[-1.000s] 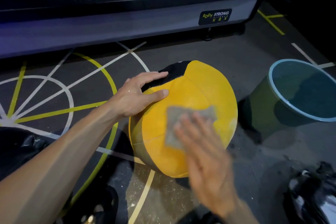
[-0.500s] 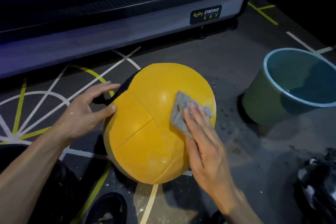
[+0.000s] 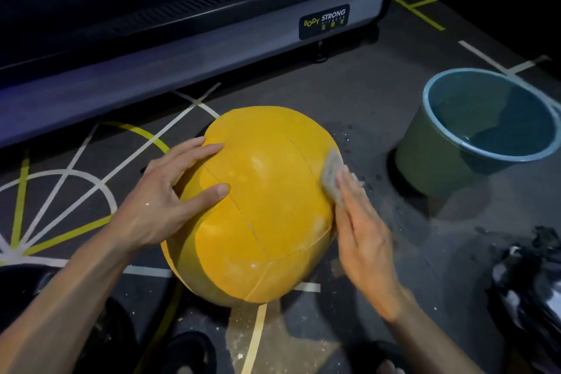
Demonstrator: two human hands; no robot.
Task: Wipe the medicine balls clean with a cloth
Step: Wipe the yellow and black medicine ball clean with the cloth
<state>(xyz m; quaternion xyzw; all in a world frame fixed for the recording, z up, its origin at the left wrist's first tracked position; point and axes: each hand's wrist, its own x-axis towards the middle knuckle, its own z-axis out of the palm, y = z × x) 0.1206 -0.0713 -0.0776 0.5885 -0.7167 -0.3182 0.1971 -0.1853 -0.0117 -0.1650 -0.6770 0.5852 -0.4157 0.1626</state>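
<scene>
Yellow medicine ball [image 3: 258, 206] sat on the dark floor [image 3: 349, 94] over painted white and yellow lines. Left hand [image 3: 164, 203] lay spread on the ball's left side, fingers straight, thumb pressed to the surface, steadying it. Right hand [image 3: 361, 228] pressed a grey cloth [image 3: 332, 174] flat against the ball's right edge, fingers extended. Green bucket [image 3: 425, 155] holding water stood to the right, apart from the ball. Grey machine base [image 3: 182, 64] with a "BODY STRONG" label ran behind.

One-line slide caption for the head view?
Left hand steadies yellow medicine ball; right hand presses grey cloth against its side.
</scene>
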